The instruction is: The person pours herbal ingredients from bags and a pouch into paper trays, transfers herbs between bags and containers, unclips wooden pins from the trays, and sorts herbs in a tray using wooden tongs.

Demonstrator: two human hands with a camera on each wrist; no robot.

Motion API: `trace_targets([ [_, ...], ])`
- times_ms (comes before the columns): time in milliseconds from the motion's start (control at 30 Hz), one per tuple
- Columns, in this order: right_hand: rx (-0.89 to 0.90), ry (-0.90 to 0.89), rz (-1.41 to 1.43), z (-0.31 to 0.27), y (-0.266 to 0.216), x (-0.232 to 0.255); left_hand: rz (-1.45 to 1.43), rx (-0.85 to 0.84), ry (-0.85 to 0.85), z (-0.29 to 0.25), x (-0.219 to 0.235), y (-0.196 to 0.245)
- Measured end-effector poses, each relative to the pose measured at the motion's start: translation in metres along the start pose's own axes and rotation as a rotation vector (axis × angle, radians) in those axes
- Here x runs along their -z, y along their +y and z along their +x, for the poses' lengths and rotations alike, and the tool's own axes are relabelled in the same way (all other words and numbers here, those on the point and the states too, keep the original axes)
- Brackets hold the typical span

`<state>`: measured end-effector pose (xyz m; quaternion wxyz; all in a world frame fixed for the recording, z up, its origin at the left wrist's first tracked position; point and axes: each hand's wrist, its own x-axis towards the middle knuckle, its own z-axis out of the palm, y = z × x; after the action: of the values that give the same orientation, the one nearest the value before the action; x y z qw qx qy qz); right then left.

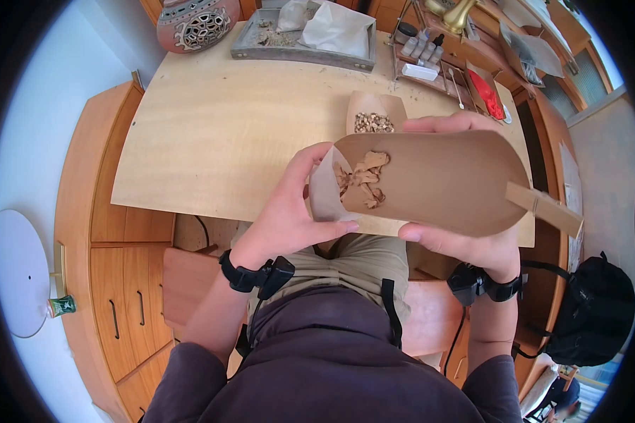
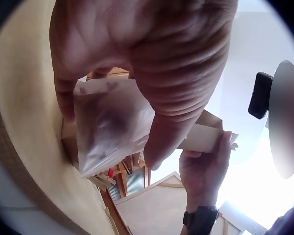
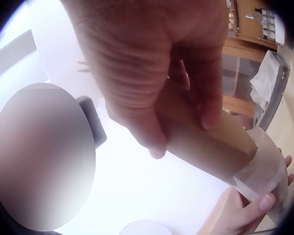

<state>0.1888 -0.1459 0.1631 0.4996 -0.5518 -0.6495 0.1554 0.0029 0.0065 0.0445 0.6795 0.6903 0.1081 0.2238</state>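
Note:
My left hand (image 1: 282, 211) holds a translucent whitish bag (image 1: 322, 190) at its mouth, thumb on the near side and fingers on the far side. In my right hand (image 1: 473, 247) is a long brown paper tray (image 1: 444, 180), gripped from both sides. The tray's left end sits in the bag's opening. Brown, wrinkled dried pieces (image 1: 369, 176) lie at that end, some inside the bag mouth. A wooden clothespin (image 1: 543, 209) is clipped on the tray's right end. In the left wrist view the bag (image 2: 112, 122) shows a dark mass through its side.
Behind the tray stands a second brown paper tray (image 1: 356, 106) with small chopped pieces (image 1: 374, 123). A grey tray (image 1: 303, 60) with white paper and a patterned pot (image 1: 197, 25) are at the back of the table (image 1: 190, 141). Small bottles (image 1: 422, 49) and a red item (image 1: 485, 95) lie right.

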Motion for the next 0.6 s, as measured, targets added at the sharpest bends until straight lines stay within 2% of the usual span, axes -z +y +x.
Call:
trace_targets([
  [267,0.045,-0.06,-0.043,0.001,-0.006,-0.004,0.001,0.031,0.004,-0.002,-0.001,0.004],
  [367,0.041,0.015,0.022,0.0,-0.009,-0.007,0.027,-0.007,0.023,-0.004,-0.002,0.0],
  [433,0.031,-0.045,-0.011,0.0,-0.013,-0.004,0.02,0.006,0.013,-0.004,0.0,-0.006],
  [600,0.024,-0.057,-0.028,0.002,-0.017,-0.006,-0.023,0.009,0.025,-0.004,-0.002,-0.001],
])
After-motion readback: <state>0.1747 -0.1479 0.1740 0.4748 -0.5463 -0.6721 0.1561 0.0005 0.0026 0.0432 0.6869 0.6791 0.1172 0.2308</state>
